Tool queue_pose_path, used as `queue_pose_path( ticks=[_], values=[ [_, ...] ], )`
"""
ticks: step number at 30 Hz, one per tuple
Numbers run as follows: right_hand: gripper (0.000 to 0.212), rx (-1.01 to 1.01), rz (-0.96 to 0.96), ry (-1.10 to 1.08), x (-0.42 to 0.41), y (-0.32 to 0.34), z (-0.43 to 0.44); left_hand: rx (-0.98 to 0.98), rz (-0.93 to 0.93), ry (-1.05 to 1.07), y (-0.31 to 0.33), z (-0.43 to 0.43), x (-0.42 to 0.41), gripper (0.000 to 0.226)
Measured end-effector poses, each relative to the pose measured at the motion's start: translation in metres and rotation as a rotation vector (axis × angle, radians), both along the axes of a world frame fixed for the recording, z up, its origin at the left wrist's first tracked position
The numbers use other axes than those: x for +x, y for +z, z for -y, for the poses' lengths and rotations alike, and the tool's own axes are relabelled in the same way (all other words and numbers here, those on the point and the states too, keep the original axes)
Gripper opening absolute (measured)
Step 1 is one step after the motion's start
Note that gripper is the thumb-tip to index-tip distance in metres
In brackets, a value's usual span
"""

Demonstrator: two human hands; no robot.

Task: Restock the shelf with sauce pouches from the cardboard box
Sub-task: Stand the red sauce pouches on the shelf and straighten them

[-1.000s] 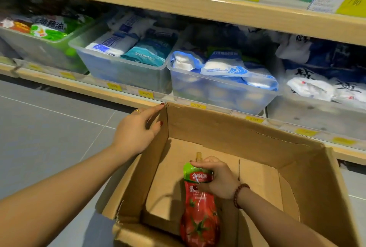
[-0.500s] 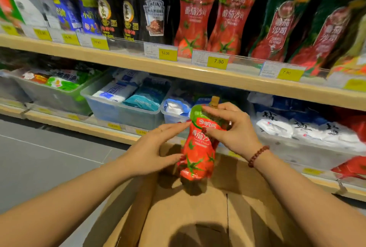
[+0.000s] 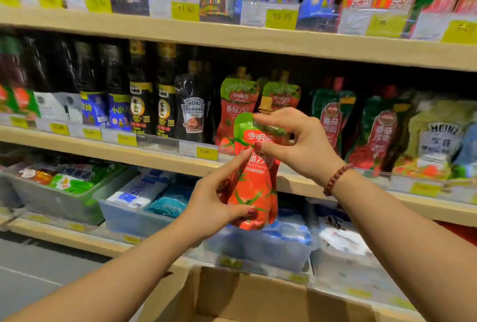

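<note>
Raised well clear of the cardboard box (image 3: 258,296) since half a second ago, the tomato sauce pouch (image 3: 254,187) now hangs upright before the middle shelf (image 3: 77,144); the left hand (image 3: 206,205) pinches its lower part between thumb and fingers; the right hand (image 3: 296,146) pinches its green top below the cap. Behind it, matching pouches (image 3: 236,104) stand on that shelf.

Middle shelf board (image 3: 77,144): two tomato pouches (image 3: 236,107) upright just behind right-hand fingers (image 3: 276,116), dark bottles (image 3: 140,94) to their left. Lower board (image 3: 64,237): clear bins (image 3: 124,218) below left-hand fingers (image 3: 227,166). Cardboard box (image 3: 258,293) on floor (image 3: 38,277), nearer.
</note>
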State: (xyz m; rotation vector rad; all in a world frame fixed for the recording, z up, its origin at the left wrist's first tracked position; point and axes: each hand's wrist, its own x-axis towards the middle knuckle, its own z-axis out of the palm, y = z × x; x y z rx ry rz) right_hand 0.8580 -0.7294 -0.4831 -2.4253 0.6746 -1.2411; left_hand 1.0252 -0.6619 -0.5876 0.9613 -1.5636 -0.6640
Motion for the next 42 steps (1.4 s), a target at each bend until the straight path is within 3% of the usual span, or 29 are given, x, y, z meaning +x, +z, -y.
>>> queue_pose_path(
  ticks=[2, 4, 6, 7, 10, 16, 19, 23, 26, 30, 42],
  values=[
    [0.036, 0.027, 0.055, 0.047, -0.006, 0.002, 0.005, -0.013, -0.004, 0.002, 0.005, 0.006, 0.003, 0.092],
    [0.029, 0.085, 0.257, 0.057, -0.017, -0.003, 0.012, -0.017, -0.017, -0.003, 0.015, 0.012, 0.011, 0.092],
    [0.022, 0.132, 0.375, -0.100, -0.033, -0.020, 0.026, -0.024, -0.022, 0.021, 0.028, 0.021, 0.021, 0.094],
    [0.019, 0.146, 0.305, -0.231, -0.043, -0.033, 0.036, -0.030, -0.024, 0.042, 0.035, 0.027, 0.025, 0.095],
    [0.015, 0.079, -0.162, -0.582, -0.064, -0.076, 0.057, -0.019, -0.093, 0.028, 0.054, 0.049, 0.038, 0.098],
    [0.007, -0.072, -0.168, -0.808, -0.056, -0.100, 0.068, 0.049, -0.103, -0.024, 0.074, 0.088, 0.053, 0.094],
    [0.003, -0.185, -0.164, -0.855, -0.053, -0.108, 0.067, 0.042, -0.120, 0.069, 0.080, 0.108, 0.058, 0.097],
    [0.028, -0.315, -0.156, -0.879, -0.052, -0.115, 0.071, -0.001, -0.029, 0.115, 0.078, 0.127, 0.065, 0.100],
    [0.030, -0.368, -0.149, -0.890, -0.052, -0.117, 0.074, -0.006, 0.023, 0.164, 0.068, 0.135, 0.067, 0.099],
    [0.025, -0.364, -0.103, -0.889, -0.053, -0.120, 0.076, -0.016, 0.042, 0.186, 0.055, 0.142, 0.067, 0.099],
    [0.022, -0.354, -0.097, -0.869, -0.054, -0.120, 0.075, 0.078, 0.386, 0.232, 0.054, 0.140, 0.068, 0.086]
  ],
)
